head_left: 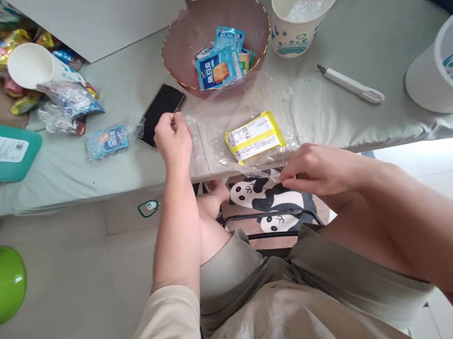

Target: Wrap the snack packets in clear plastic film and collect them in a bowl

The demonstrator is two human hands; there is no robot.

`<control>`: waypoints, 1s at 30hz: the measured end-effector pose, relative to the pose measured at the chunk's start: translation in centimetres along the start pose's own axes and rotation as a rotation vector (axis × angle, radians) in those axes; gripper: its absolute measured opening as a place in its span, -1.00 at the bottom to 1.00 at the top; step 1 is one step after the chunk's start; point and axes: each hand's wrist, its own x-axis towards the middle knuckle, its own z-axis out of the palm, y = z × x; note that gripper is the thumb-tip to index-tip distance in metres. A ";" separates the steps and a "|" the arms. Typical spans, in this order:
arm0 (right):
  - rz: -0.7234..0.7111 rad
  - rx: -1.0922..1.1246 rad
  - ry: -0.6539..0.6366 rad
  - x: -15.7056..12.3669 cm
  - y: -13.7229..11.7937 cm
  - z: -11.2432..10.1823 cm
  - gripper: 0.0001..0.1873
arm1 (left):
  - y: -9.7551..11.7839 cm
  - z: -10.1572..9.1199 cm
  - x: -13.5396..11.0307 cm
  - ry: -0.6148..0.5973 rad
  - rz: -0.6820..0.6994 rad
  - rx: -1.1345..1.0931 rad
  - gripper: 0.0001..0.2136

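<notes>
A yellow-and-white snack packet (254, 137) lies on the cloth-covered table, with clear plastic film (212, 152) spread under and around it. My left hand (173, 137) is closed in a pinch at the film's left side, over the lower edge of a dark phone (161, 111). At the table's front edge my right hand (317, 168) pinches the film's near right corner. A small blue packet in clear wrap (108, 141) sits left of the phone. Behind the yellow packet stands a pink ribbed bowl (181, 45) holding several blue snack packets (219, 67).
A white utility knife (353, 85) lies to the right. Paper cups stand behind it (291, 38) and at the right edge (423, 78). Another cup (29, 66) lies among wrapped snacks at left, near a teal box (26, 158). A green bin (1, 285) is on the floor.
</notes>
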 end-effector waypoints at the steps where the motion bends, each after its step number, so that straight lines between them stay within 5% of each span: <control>1: 0.064 -0.030 0.006 0.1 -0.2 -0.1 -0.62 | 0.3 -0.3 -0.3 0.066 0.027 0.038 -0.83; 4: 0.235 -0.168 0.243 1.7 -0.7 -0.5 -0.60 | 2.3 -1.7 -1.9 0.132 0.164 0.097 -0.93; 7: 0.229 -0.228 0.423 4.4 -1.0 -0.4 -0.67 | 5.1 -3.2 -4.4 -0.171 0.375 0.094 -0.97; 10: 0.145 -0.274 0.281 6.4 -0.7 0.3 -0.43 | 6.6 -4.2 -6.1 -0.480 0.431 0.129 -0.87; 13: 0.185 -0.321 0.162 7.4 -0.3 0.9 -0.25 | 6.4 -4.6 -6.6 -0.733 0.329 0.220 -0.43; 16: 0.278 -0.363 0.150 7.8 0.2 1.0 -0.24 | 5.9 -4.7 -6.4 -0.888 0.233 0.349 -0.09; 19: 0.349 -0.380 0.125 8.0 0.7 0.8 -0.21 | 6.4 -4.9 -6.2 -0.993 0.166 0.437 0.05; 24: 0.330 -0.275 0.170 6.7 0.9 0.0 -0.10 | 7.4 -5.2 -6.0 -1.059 0.120 0.480 0.04; 30: 0.259 0.257 0.131 1.6 -0.3 -3.2 -0.06 | 7.7 -4.7 -6.0 -0.785 0.137 0.420 -0.47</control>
